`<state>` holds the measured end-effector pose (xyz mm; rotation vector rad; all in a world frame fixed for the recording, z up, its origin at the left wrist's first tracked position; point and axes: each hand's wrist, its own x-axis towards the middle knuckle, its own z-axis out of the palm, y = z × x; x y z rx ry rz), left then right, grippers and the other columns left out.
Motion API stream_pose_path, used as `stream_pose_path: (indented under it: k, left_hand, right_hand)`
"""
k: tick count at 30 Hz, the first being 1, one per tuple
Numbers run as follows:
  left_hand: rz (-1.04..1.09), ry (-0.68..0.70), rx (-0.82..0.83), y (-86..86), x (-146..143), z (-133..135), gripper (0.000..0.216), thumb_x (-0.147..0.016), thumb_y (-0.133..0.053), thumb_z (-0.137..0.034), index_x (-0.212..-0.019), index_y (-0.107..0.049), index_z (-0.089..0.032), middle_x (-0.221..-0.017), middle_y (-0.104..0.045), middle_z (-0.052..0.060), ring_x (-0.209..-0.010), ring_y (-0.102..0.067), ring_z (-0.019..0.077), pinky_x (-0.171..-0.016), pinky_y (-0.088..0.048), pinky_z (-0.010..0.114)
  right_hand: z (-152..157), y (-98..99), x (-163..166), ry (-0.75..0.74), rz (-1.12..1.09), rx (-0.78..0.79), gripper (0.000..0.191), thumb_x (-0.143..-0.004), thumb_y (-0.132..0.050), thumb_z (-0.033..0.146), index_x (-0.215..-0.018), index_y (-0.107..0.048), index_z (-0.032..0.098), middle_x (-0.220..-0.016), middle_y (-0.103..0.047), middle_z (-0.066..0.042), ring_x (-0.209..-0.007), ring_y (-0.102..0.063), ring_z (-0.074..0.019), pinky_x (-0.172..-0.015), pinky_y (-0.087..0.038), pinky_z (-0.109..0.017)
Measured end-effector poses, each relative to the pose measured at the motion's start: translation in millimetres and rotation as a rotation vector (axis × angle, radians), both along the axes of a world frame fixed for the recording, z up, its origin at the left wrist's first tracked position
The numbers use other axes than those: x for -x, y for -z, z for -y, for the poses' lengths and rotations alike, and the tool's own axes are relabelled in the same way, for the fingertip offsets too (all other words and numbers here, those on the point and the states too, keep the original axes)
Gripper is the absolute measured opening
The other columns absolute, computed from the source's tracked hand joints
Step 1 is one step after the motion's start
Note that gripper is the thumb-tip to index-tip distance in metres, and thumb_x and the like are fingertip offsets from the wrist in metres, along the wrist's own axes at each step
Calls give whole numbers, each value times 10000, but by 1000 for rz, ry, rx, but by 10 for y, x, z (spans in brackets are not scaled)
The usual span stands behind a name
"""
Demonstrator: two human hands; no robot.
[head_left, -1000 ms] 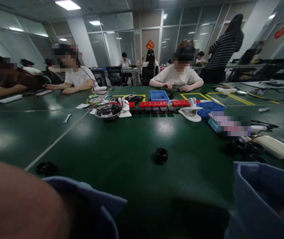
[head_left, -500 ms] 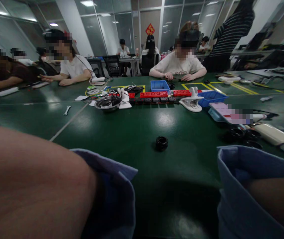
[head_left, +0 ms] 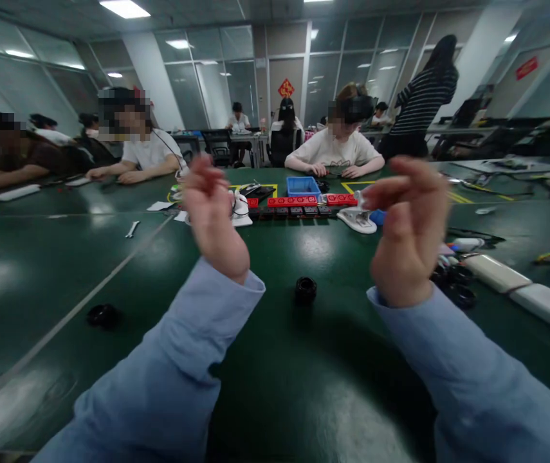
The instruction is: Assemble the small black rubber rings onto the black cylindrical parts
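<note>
Both my arms in light blue sleeves are raised over the green table. My left hand is up with its back toward me, its fingers curled and smeared by motion. My right hand is held at the same height, fingers bent over and thumb pointing left, with nothing visible in it. Between the two wrists, a small black ring lies on the table. Neither hand touches anything.
Another black ring lies at the left, and several black rings at the right beside white bars. Farther back are red strips, a blue bin, a white clamp and a wrench. People sit across the table.
My arms were close to the camera with only forearms and cuffs showing; now both hands have swung forward into view above the table. The view shifted slightly.
</note>
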<state>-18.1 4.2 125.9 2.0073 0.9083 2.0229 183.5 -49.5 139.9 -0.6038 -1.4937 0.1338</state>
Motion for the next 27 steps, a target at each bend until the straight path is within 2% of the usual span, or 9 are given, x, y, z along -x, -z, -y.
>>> stream_pose_path:
  k: [1,2,4,7,9,12,17,21,27]
  left_hand:
    - [-9,30,55,106,-104,-19,349,-843,-289,-443,-1101,-417,-245,-1036,-467,13,-938,-470,130,-763,-416,311]
    - [-175,105,173,239,-194,-34,369,-798,-387,-464,-1053,-467,-211,-996,-497,33,-904,-484,149,-741,-427,316]
    - [-476,196,410,533,-308,-61,391,-749,-484,-430,-1038,-500,-165,-1010,-516,71,-932,-476,187,-758,-419,336]
    - [-670,325,679,882,-319,-104,510,-647,-607,-390,-1083,-482,-157,-1041,-518,88,-937,-486,204,-745,-422,323]
    - [-738,401,721,996,-295,-123,578,-558,-679,-377,-1062,-504,-152,-1002,-539,77,-913,-498,200,-773,-409,314]
    - [-764,432,712,1045,-309,-113,550,-505,-710,-373,-982,-557,-147,-898,-569,51,-843,-516,183,-765,-403,290]
    - [-756,350,691,1069,-375,-39,423,-537,-683,-387,-882,-587,-161,-818,-571,24,-765,-518,162,-697,-404,267]
    - [-737,235,674,1109,-401,15,409,-527,-669,-442,-804,-567,-160,-770,-544,14,-729,-505,160,-653,-399,267]
    - [-694,-43,692,1152,-469,62,407,-534,-638,-497,-727,-506,-164,-725,-502,11,-705,-489,168,-619,-391,278]
  right_hand:
    - [-69,96,-7,-25,98,101,308,-825,-375,376,-1067,-455,204,-815,-517,-21,-780,-492,-138,-739,-391,-311]
    - [-149,221,-33,-88,211,271,316,-819,-384,371,-1058,-461,179,-805,-521,-26,-765,-491,-139,-723,-396,-315]
    - [-319,520,-126,-258,304,587,370,-791,-418,387,-1086,-437,163,-824,-530,-33,-764,-496,-141,-712,-404,-322]
    - [-513,920,-277,-587,349,983,518,-724,-515,365,-1174,-356,164,-985,-520,-65,-879,-503,-151,-778,-395,-326]
    - [-568,1066,-327,-735,412,1095,622,-660,-594,314,-1203,-325,171,-1048,-504,-69,-939,-489,-154,-832,-371,-326]
    - [-566,1112,-317,-796,551,1125,657,-597,-646,227,-1187,-361,177,-1075,-510,-59,-963,-480,-158,-862,-348,-323]
    - [-537,1078,-258,-692,746,1079,444,-609,-615,201,-1033,-501,133,-937,-576,-30,-859,-518,-163,-788,-374,-302]
    - [-556,1131,-239,-574,812,1003,337,-608,-626,286,-892,-536,129,-797,-570,-4,-723,-517,-137,-645,-383,-252]
    - [-482,1264,-76,-7,890,816,359,-576,-627,439,-744,-506,146,-681,-524,-16,-597,-461,-126,-507,-306,-226]
